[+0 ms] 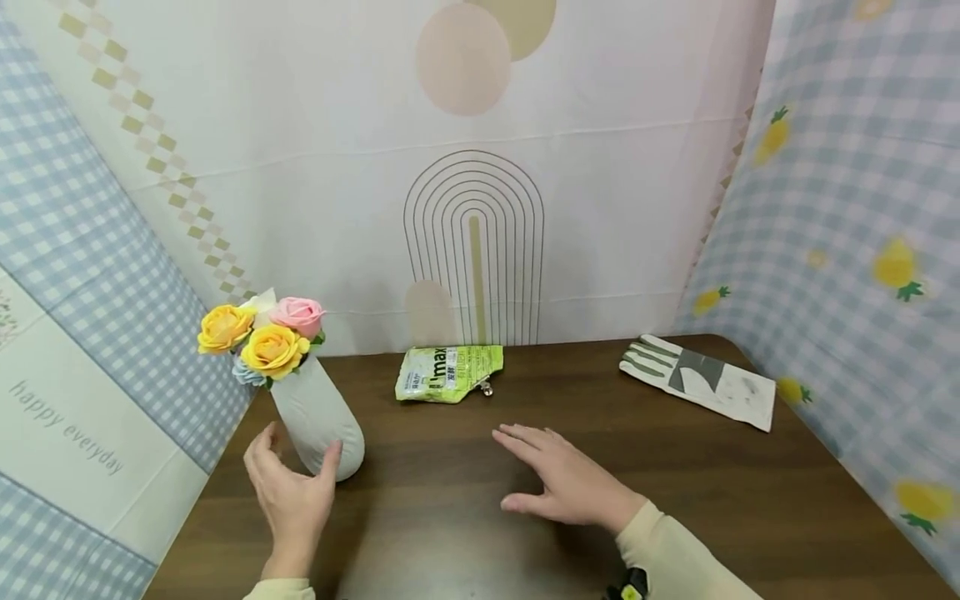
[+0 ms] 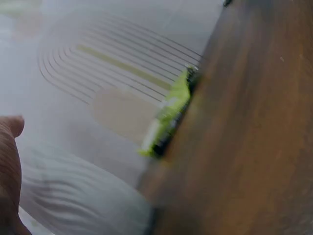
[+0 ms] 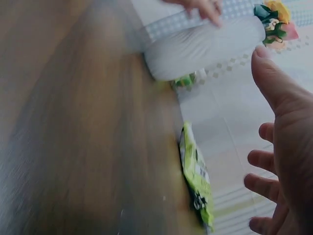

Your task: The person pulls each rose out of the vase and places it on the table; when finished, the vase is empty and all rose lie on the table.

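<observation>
A white ribbed vase with artificial yellow, pink and blue roses stands at the left of the table. Around its near left side my left hand is spread, thumb overlapping the vase's lower front in the head view. In the left wrist view, that thumb shows beside the ribbed vase wall, apart from it. My right hand hovers over the middle of the table, fingers extended and holding nothing. A green-and-white packet lies beyond it near the back edge.
A small shiny charm lies at the packet's lower right corner. At the back right rests a white and grey glove. Patterned cloths hang behind the dark wooden table and along both sides.
</observation>
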{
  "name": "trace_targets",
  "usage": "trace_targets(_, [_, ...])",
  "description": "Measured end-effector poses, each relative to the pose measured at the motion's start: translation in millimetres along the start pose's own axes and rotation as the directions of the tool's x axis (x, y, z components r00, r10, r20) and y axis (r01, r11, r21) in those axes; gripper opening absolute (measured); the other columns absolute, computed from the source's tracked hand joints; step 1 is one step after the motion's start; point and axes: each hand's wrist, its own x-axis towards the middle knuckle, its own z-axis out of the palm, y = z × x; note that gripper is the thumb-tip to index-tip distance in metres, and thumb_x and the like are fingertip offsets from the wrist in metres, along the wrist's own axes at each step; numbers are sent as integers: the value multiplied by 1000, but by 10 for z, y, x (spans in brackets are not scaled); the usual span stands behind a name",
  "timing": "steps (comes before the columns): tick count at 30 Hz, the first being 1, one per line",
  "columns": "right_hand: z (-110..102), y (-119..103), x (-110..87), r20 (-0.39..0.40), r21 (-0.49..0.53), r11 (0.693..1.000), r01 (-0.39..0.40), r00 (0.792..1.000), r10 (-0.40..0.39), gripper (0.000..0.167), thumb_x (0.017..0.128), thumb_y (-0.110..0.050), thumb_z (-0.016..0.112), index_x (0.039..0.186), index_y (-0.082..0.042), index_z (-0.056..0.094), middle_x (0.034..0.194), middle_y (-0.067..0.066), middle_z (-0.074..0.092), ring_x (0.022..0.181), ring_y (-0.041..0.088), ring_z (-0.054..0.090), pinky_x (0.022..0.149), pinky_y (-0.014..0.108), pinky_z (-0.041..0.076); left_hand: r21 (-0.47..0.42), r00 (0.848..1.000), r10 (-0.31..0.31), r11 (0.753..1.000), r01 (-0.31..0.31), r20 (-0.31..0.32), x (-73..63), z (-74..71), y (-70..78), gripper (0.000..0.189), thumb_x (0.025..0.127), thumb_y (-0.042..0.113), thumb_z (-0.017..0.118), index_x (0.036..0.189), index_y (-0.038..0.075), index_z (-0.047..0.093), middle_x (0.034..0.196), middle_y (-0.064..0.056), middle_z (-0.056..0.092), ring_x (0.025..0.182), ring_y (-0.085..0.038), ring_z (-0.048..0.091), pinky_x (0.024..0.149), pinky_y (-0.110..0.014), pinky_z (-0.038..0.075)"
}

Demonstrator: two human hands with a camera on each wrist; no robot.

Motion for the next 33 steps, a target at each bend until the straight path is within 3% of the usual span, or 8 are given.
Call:
trace_targets(3, [-16, -43, 133, 5, 130, 991, -16, 1000, 16, 73, 89, -58, 57, 149, -21, 37, 146, -3, 44, 131, 14, 43, 102, 43, 39, -4, 989, -133, 991, 133, 64, -77, 94, -133, 92, 67, 22, 88, 141, 1, 36, 129, -22, 41, 117, -32, 42, 91, -48, 36])
trace_targets(7, [22, -96, 340, -12, 292, 956, -43, 999, 49, 61, 91, -53, 59, 143, -22, 47, 133, -6, 55, 119, 9, 52, 92, 35, 47, -28, 976, -209, 977, 211, 56, -184, 179, -290, 96, 68, 22, 87, 145, 6, 33, 133, -20, 39, 118, -31, 41, 91, -51, 36])
trace_targets(11, [60, -170, 554, -28, 412, 911, -36, 998, 52, 53, 91, -47, 62, 136, -20, 55, 123, -6, 62, 112, 11, 58, 90, 36, 49, -36, 973, -230, 972, 230, 15, -241, 223, -375, 96, 67, 20, 87, 146, 9, 34, 133, -20, 40, 119, -33, 41, 92, -51, 35])
trace_targets(16, [89, -261, 822, -26, 505, 863, -31, 998, 51, 46, 91, -38, 67, 130, -15, 61, 117, -5, 66, 106, 16, 62, 90, 39, 49, -42, 964, -260, 964, 262, 55, -289, 278, -447, 96, 68, 20, 86, 147, 12, 32, 136, -18, 39, 122, -34, 40, 96, -51, 33])
trace_targets(20, [61, -365, 1093, -3, 499, 866, -41, 999, 49, 41, 90, -35, 68, 125, -15, 65, 109, -10, 67, 99, 7, 62, 87, 33, 50, -58, 959, -269, 960, 275, 95, -308, 315, -493, 98, 67, 20, 87, 148, 13, 31, 141, -17, 39, 127, -34, 38, 100, -52, 31])
trace_targets(25, [-23, -592, 1426, -29, 489, 872, 26, 999, -14, 35, 90, -28, 70, 121, -12, 67, 103, -7, 69, 93, 1, 61, 83, 27, 51, -71, 955, -276, 956, 284, 108, -306, 312, -495, 100, 65, 19, 87, 148, 13, 32, 142, -15, 39, 129, -32, 38, 102, -52, 30])
trace_targets(29, [-81, -776, 1659, -81, 514, 855, 66, 996, -28, 31, 90, -25, 70, 117, -10, 69, 104, -3, 70, 91, 1, 61, 80, 23, 51, -78, 957, -268, 958, 278, 115, -302, 330, -496, 100, 65, 19, 88, 148, 14, 32, 142, -14, 40, 128, -31, 38, 103, -51, 30])
trace_targets(33, [-100, -964, 1903, -133, 574, 818, 40, 990, 45, 27, 89, -25, 71, 112, -11, 71, 100, -5, 70, 85, 0, 62, 74, 19, 51, -80, 957, -262, 959, 273, 127, -311, 320, -506, 99, 66, 19, 88, 149, 16, 32, 142, -13, 40, 128, -30, 39, 102, -51, 31])
